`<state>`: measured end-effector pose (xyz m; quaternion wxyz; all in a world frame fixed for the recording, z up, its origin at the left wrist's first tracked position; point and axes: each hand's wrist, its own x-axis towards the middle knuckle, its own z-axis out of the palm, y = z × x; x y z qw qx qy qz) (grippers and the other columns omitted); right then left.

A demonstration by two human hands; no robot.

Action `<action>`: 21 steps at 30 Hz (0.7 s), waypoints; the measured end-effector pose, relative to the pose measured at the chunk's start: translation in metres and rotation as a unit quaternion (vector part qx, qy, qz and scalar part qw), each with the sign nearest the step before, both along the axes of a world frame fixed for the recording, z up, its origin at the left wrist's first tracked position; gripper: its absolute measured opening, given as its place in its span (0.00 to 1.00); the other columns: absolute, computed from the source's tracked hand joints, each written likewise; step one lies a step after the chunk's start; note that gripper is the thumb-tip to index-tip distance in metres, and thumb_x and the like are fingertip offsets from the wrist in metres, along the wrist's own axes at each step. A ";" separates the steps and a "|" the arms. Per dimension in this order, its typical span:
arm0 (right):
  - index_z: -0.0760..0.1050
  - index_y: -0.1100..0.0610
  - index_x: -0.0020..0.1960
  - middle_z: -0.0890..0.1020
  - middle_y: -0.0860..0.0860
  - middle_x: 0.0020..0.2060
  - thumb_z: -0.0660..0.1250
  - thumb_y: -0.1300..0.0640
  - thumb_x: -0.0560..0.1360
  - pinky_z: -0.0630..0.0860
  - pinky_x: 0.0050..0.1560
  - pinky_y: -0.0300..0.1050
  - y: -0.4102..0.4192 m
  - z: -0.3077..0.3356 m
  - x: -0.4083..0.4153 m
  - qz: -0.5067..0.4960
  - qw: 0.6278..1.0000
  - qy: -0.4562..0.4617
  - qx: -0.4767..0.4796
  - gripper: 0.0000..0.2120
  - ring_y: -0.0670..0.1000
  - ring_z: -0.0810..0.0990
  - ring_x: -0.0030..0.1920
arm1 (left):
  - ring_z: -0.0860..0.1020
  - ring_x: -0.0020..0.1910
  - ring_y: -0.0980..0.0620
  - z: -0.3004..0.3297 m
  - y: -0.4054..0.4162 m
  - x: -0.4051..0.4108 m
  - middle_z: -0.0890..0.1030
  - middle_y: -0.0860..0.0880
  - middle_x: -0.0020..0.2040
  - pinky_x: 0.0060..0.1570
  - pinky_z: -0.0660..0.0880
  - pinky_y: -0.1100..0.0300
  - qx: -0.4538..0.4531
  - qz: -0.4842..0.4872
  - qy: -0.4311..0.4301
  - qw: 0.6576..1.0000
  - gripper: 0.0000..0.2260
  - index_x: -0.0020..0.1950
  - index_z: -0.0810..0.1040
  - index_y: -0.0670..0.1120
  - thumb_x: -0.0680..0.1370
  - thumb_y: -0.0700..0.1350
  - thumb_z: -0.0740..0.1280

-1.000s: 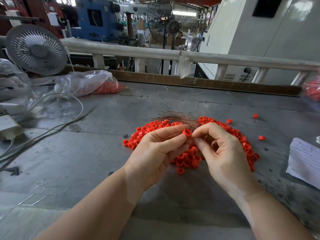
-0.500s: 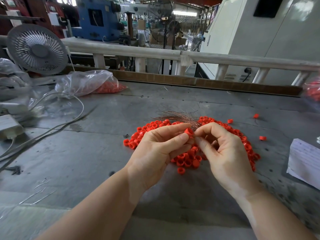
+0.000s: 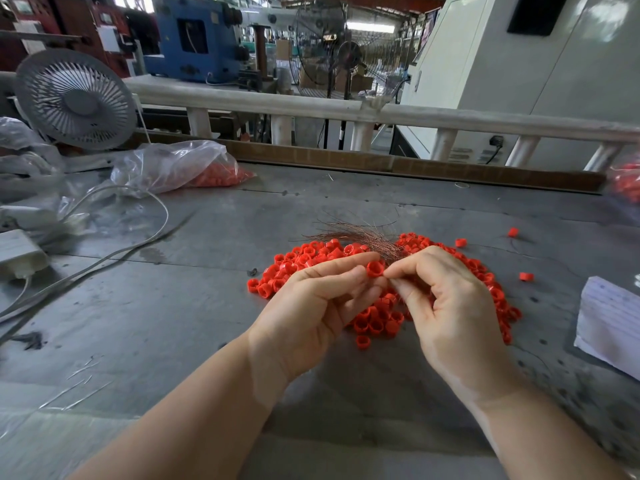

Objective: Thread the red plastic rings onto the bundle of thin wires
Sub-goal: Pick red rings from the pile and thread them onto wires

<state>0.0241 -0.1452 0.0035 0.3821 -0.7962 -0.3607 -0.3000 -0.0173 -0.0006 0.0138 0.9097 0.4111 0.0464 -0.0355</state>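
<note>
Left hand (image 3: 311, 306) pinches one red ring (image 3: 374, 268) between thumb and forefinger; right hand (image 3: 450, 306) pinches the copper wire bundle (image 3: 360, 235) just beside it, above the ring pile (image 3: 377, 320). Against the earlier frame, grips unchanged, ring barely shifted. White paper (image 3: 613, 327) right of pile: writing illegible
</note>
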 end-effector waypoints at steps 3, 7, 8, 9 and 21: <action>0.79 0.62 0.40 0.77 0.51 0.35 0.66 0.63 0.72 0.74 0.41 0.45 -0.001 0.000 0.000 -0.003 1.000 -0.009 -0.008 0.05 0.51 0.77 0.38 | 0.84 0.37 0.51 0.001 0.000 0.000 0.83 0.42 0.37 0.34 0.79 0.66 -0.007 -0.001 0.010 1.000 0.10 0.41 0.85 0.40 0.66 0.38 0.65; 0.79 0.62 0.40 0.78 0.51 0.35 0.66 0.63 0.72 0.74 0.41 0.46 -0.001 0.000 -0.001 -0.005 1.000 -0.015 -0.012 0.05 0.52 0.77 0.38 | 0.84 0.36 0.51 0.000 0.000 0.000 0.83 0.41 0.37 0.33 0.79 0.65 0.002 0.008 0.017 1.000 0.10 0.42 0.85 0.39 0.66 0.37 0.66; 0.79 0.62 0.40 0.78 0.51 0.35 0.66 0.63 0.72 0.74 0.41 0.46 -0.001 0.000 -0.001 -0.004 1.000 -0.017 -0.013 0.05 0.52 0.77 0.38 | 0.84 0.36 0.51 0.000 0.001 0.000 0.83 0.41 0.37 0.33 0.79 0.65 0.003 0.009 0.019 1.000 0.10 0.43 0.84 0.39 0.66 0.37 0.66; 0.80 0.62 0.40 0.78 0.51 0.35 0.66 0.63 0.72 0.74 0.41 0.46 -0.001 0.001 -0.001 -0.004 1.000 -0.017 -0.013 0.05 0.52 0.77 0.38 | 0.84 0.36 0.51 0.000 0.001 -0.001 0.83 0.41 0.37 0.33 0.79 0.65 0.003 0.009 0.021 1.000 0.10 0.43 0.84 0.39 0.66 0.36 0.66; 0.79 0.62 0.40 0.77 0.51 0.35 0.66 0.64 0.72 0.74 0.41 0.44 -0.002 -0.001 0.001 0.004 1.000 -0.013 0.003 0.04 0.51 0.77 0.38 | 0.84 0.37 0.50 0.000 0.001 0.000 0.83 0.39 0.38 0.33 0.79 0.66 -0.030 -0.003 0.024 0.999 0.11 0.43 0.84 0.39 0.65 0.33 0.65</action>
